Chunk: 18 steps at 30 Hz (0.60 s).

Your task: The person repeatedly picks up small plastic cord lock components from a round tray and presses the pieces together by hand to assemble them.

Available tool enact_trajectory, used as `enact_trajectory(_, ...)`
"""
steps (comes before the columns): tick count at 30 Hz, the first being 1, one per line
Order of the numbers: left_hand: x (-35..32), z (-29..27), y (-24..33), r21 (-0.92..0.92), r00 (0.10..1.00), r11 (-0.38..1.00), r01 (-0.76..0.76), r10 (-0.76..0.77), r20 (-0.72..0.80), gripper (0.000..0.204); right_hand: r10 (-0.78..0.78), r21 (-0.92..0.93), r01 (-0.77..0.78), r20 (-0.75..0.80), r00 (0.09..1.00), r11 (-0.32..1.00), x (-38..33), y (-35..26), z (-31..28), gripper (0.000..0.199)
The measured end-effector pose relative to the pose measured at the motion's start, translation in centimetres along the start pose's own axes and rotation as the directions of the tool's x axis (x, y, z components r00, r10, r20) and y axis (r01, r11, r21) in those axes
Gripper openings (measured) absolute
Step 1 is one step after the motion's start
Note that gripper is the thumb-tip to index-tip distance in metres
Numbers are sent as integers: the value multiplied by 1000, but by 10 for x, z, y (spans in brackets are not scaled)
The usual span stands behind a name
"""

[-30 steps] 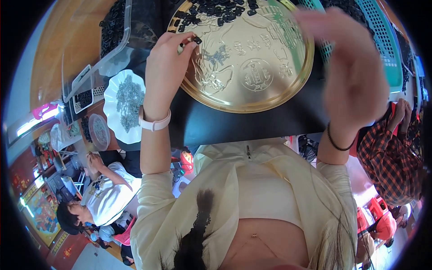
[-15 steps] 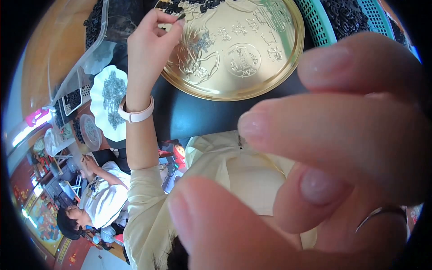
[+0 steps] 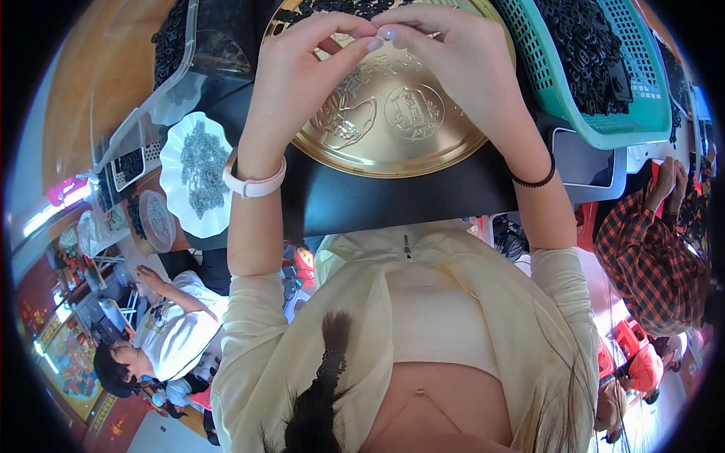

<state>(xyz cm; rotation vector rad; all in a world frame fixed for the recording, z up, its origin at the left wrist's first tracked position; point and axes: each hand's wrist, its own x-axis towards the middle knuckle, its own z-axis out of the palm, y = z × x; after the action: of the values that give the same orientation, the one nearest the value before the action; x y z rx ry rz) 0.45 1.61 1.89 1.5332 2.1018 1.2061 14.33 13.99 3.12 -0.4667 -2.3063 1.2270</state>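
Fingertips of both hands now meet above the embossed gold tray (image 3: 393, 113). The right hand (image 3: 461, 60), which a moment ago swept close past the camera, has joined the left hand (image 3: 302, 75); both are pinched shut, probably on one small black part, though it is too tiny to confirm. More black parts fill the teal basket (image 3: 604, 128).

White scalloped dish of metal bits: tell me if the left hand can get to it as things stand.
Probably yes. The white scalloped dish lies just outside the left hand, with nothing between them; the hand's fingertips meet the right hand over the gold tray.
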Motion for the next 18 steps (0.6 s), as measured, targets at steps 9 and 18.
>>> enact_trajectory(9,-19,13,7,266,940,943,-202,111,323,15,412,583,-383,89,907,717,6,24,7,25)
enact_trajectory(18,-19,18,-4,79,997,997,6,-12,78,10,466,734,-474,241,851,487,3,22,14,33)
